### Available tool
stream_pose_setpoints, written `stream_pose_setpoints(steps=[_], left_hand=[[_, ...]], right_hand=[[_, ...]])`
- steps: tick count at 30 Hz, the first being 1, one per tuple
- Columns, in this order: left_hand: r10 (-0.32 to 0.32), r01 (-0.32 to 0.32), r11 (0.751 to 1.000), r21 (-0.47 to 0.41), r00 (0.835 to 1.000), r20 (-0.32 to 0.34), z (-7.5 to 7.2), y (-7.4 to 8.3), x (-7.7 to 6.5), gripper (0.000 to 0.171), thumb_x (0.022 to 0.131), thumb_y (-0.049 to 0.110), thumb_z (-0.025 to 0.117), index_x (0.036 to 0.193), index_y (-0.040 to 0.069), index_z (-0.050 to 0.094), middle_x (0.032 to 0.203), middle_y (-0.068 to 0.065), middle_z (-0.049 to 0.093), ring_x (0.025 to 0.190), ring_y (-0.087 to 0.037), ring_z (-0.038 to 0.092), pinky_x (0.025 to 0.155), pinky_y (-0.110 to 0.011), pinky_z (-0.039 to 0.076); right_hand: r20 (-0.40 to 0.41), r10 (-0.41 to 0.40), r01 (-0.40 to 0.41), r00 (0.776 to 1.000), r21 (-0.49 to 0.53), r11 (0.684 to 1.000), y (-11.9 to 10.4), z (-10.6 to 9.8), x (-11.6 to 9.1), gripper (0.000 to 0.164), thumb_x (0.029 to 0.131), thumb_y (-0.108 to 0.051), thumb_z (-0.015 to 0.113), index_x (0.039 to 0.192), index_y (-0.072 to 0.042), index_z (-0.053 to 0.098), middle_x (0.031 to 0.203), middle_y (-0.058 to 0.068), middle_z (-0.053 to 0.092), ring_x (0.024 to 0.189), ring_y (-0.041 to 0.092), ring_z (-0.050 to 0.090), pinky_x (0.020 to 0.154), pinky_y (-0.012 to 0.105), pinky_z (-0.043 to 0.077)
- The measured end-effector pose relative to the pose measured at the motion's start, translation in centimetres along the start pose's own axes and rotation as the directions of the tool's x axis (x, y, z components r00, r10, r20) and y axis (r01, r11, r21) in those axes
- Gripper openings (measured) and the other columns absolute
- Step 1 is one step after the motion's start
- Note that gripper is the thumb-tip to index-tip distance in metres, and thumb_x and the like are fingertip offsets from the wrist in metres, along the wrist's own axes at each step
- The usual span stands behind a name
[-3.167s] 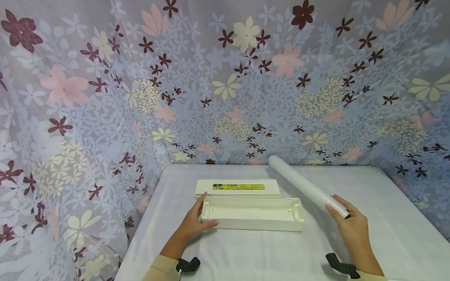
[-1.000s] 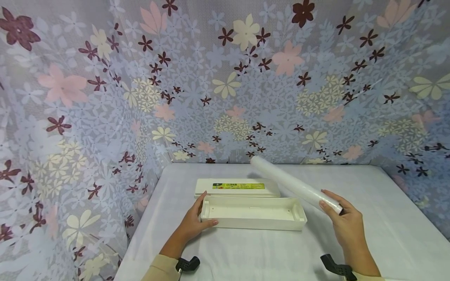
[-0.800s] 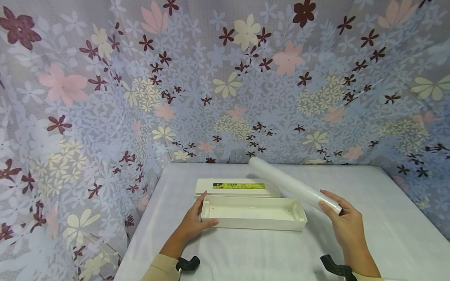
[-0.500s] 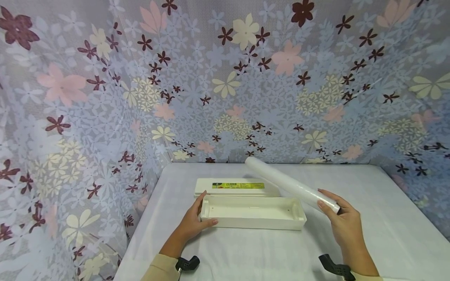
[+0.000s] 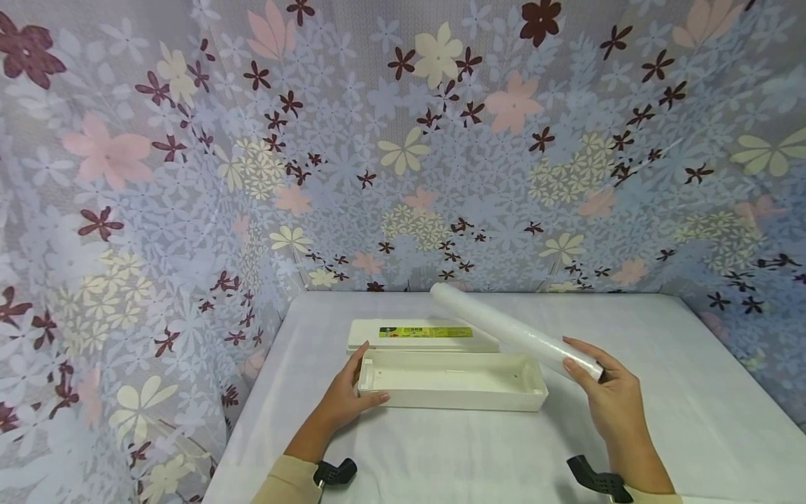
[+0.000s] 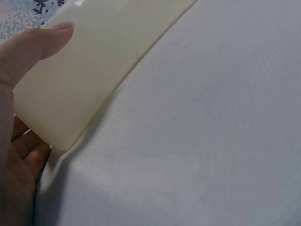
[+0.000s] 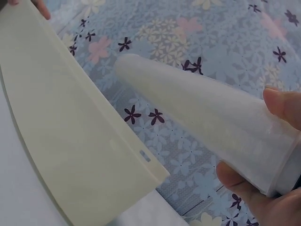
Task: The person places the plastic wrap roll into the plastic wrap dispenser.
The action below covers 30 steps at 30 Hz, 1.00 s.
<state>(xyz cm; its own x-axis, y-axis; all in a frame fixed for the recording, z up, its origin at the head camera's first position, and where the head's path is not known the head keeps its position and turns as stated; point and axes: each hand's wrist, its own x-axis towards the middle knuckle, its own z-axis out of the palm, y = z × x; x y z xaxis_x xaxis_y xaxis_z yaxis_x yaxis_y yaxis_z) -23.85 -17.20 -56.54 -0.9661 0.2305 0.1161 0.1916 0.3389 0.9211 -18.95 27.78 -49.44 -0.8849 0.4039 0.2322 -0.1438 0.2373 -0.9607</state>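
A long cream plastic box [image 5: 453, 400] without its lid stands on the white-covered table, its inside showing. My left hand [image 5: 345, 397] grips the box's left end, thumb on the front wall and fingers behind the end. In the left wrist view the thumb presses the box wall [image 6: 94, 70]. My right hand [image 5: 613, 395] holds a roll of plastic wrap [image 5: 510, 327] by its near right end, between thumb and fingers. The roll slants up and left, its far end over the back of the table. In the right wrist view the roll [image 7: 197, 108] is beside the box.
Behind the box lies its white lid [image 5: 365, 334] with a yellow-green label, partly overlapped by the roll in the head view. A flowered curtain [image 5: 403, 210] hangs along the back and both sides of the table [image 5: 472, 462].
My right hand has carried the roll to the left, its far end now above the right part of the lid. The left hand keeps its hold on the box.
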Motion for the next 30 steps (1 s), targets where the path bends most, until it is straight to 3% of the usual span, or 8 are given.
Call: stream_pose_setpoints(steps=[7,15,23,30], left_hand=[[-0.006,0.006,1.0,0.018,1.0,-0.01,-0.09,-0.12,0.06,0.12,0.077,0.041,0.097,0.17,0.021,0.023,0.168,-0.009,0.033,0.151,-0.033,0.035,0.118,-0.056,0.03],[-0.012,0.012,1.0,0.004,1.0,-0.012,-0.16,-0.26,-0.04,0.116,0.079,0.034,0.097,0.169,0.021,0.025,0.168,-0.009,0.034,0.152,-0.032,0.033,0.119,-0.056,0.027],[-0.007,0.007,1.0,-0.015,1.0,0.002,-0.12,-0.16,0.07,0.117,0.079,0.035,0.096,0.17,0.02,0.023,0.169,-0.009,0.031,0.152,-0.033,0.032,0.119,-0.057,0.028],[-0.017,0.017,1.0,-0.015,1.0,0.008,-0.09,0.08,0.05,0.117,0.08,0.036,0.096,0.17,0.018,0.023,0.169,-0.009,0.03,0.152,-0.034,0.032,0.119,-0.057,0.028]], right_hand=[[0.035,-0.046,0.046,0.998,0.009,0.999,-0.29,0.31,-0.07,0.042,0.098,-0.011,0.079,0.138,-0.002,0.069,0.14,0.008,0.064,0.116,0.014,0.061,0.087,0.014,0.051],[0.059,-0.067,0.065,0.996,0.04,0.997,-0.42,0.54,-0.24,0.04,0.097,-0.008,0.079,0.135,-0.001,0.07,0.14,0.012,0.064,0.114,0.014,0.062,0.087,0.014,0.051],[0.076,-0.089,0.081,0.993,0.097,0.992,-0.32,0.55,-0.21,0.038,0.096,-0.003,0.078,0.133,0.003,0.07,0.136,0.005,0.068,0.112,0.012,0.064,0.087,0.016,0.053],[0.132,-0.145,0.108,0.981,0.255,0.961,-0.18,0.76,-0.19,0.039,0.096,0.006,0.074,0.133,0.012,0.065,0.134,0.011,0.067,0.112,0.019,0.065,0.088,0.021,0.055]])
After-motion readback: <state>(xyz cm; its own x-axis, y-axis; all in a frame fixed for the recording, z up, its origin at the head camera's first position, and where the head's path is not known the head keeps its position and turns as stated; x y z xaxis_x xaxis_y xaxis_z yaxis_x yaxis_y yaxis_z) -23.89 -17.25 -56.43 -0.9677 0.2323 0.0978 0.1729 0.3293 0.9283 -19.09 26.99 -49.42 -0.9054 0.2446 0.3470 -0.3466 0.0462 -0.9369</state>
